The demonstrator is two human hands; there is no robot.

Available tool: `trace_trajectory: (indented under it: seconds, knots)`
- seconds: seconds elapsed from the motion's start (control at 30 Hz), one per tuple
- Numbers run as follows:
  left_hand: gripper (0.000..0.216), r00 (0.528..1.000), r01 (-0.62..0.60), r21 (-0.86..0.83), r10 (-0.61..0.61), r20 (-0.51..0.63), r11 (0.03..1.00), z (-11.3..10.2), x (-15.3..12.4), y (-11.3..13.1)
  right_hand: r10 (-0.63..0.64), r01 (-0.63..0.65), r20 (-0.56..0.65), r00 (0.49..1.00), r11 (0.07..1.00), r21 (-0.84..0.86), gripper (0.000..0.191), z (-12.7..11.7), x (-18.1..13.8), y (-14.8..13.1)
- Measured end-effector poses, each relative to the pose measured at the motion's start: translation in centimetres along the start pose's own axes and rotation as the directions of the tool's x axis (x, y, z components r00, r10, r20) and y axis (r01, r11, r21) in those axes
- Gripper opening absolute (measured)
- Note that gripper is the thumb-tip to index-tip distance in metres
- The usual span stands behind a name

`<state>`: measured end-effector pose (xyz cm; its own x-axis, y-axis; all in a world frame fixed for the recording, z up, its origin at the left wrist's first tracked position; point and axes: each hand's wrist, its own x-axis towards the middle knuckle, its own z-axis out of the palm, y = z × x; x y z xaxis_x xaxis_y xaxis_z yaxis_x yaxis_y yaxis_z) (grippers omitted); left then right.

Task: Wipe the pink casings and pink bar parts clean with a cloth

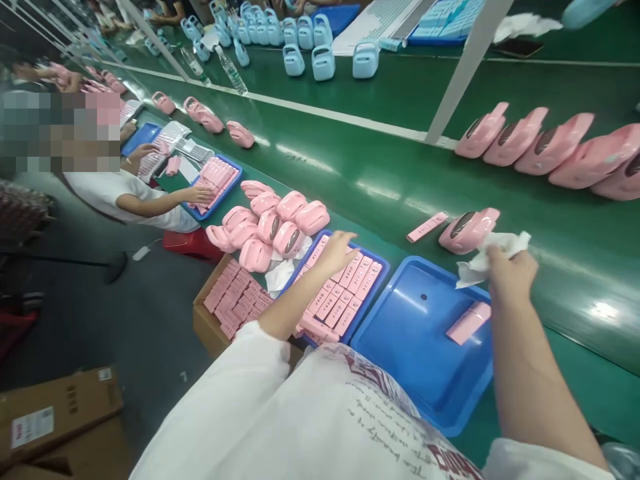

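Observation:
My right hand (510, 270) is closed on a crumpled white cloth (493, 257) just beside a pink handheld device (469, 230) lying on the green belt (380, 167). My left hand (336, 252) reaches palm down, fingers out, onto a blue tray (373, 293) filled with pink flat remotes (345, 293). A second blue tray (425, 340) in front of me holds two pink remotes (469, 323) at its right side. One loose pink remote (427, 227) lies on the belt left of the device.
A heap of pink devices (273, 223) lies left of the trays, above a cardboard box of remotes (235, 297). More pink devices (555, 147) line the belt's right. Blue devices (300, 40) stand far back. A co-worker's hand (200, 195) rests on another tray. Cardboard boxes (60, 413) sit on the floor.

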<state>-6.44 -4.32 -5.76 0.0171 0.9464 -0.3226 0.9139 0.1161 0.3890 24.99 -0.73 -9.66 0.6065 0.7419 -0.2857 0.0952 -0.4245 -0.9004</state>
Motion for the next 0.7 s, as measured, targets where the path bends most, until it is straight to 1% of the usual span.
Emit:
trace_trajectory:
  seconds: [0.03,0.07,0.1,0.17,0.2,0.27,0.3,0.37,0.43,0.5,0.57,0.63,0.67,0.7]
  knots:
    - [0.042,0.994,0.113,0.052,-0.113,-0.014,0.992,-0.8,-2.1,-2.0,0.002,-0.001,-0.009,1.000,0.999,0.047,0.004,-0.5,-0.7,0.3]
    - [0.042,0.981,0.194,0.087,-0.193,-0.019,0.977,-1.3,-4.1,-3.7,0.015,-0.014,-0.008,1.000,0.993,0.121,0.006,-1.0,-1.5,0.7]
    - [0.044,0.963,0.270,0.121,-0.270,-0.018,0.955,-1.5,-5.8,-5.2,0.038,-0.038,0.002,0.999,0.978,0.207,0.009,-1.3,-2.3,1.2]
    - [0.042,0.919,0.390,0.178,-0.394,-0.013,0.904,-1.0,-8.3,-7.1,0.091,-0.103,0.049,0.995,0.924,0.369,0.012,-1.9,-3.8,2.0]
    - [0.039,0.902,0.425,0.197,-0.431,-0.011,0.884,-0.5,-9.0,-7.7,0.113,-0.140,0.088,0.990,0.893,0.428,0.012,-2.1,-4.5,2.5]
    - [0.030,0.882,0.462,0.213,-0.471,-0.011,0.861,0.5,-9.7,-8.2,0.131,-0.197,0.170,0.977,0.860,0.471,0.008,-2.2,-5.7,3.3]
    - [0.027,0.880,0.467,0.211,-0.475,-0.013,0.859,0.8,-9.8,-8.2,0.130,-0.214,0.204,0.970,0.854,0.474,0.007,-2.2,-6.3,3.6]
    - [0.026,0.884,0.462,0.190,-0.467,-0.021,0.866,0.9,-9.9,-7.8,0.119,-0.236,0.259,0.959,0.842,0.486,0.011,-2.0,-7.6,3.9]
    - [0.028,0.905,0.423,0.152,-0.424,-0.028,0.893,0.4,-10.2,-6.9,0.081,-0.214,0.273,0.959,0.838,0.502,0.019,-1.4,-9.2,3.7]
    - [0.030,0.944,0.328,0.101,-0.328,-0.020,0.939,-0.4,-10.8,-5.2,0.026,-0.166,0.264,0.964,0.837,0.521,0.026,-0.7,-11.3,2.9]
    - [0.033,0.983,0.181,0.042,-0.182,0.005,0.983,-0.9,-11.7,-2.9,-0.028,-0.110,0.249,0.968,0.843,0.526,0.035,0.0,-13.9,1.6]
    - [0.038,0.999,-0.010,-0.081,0.013,0.030,0.997,-1.1,-12.8,-0.2,-0.080,-0.065,0.267,0.960,0.868,0.492,0.045,0.3,-16.6,0.2]
    - [0.040,0.994,-0.105,-0.165,0.111,0.026,0.981,-1.0,-13.3,1.2,-0.150,0.004,0.322,0.935,0.911,0.412,0.051,0.3,-17.9,-0.5]
    - [0.041,0.981,-0.186,-0.251,0.195,0.011,0.950,-0.9,-13.8,2.4,-0.273,0.136,0.389,0.880,0.929,0.343,0.058,0.1,-19.1,-1.0]
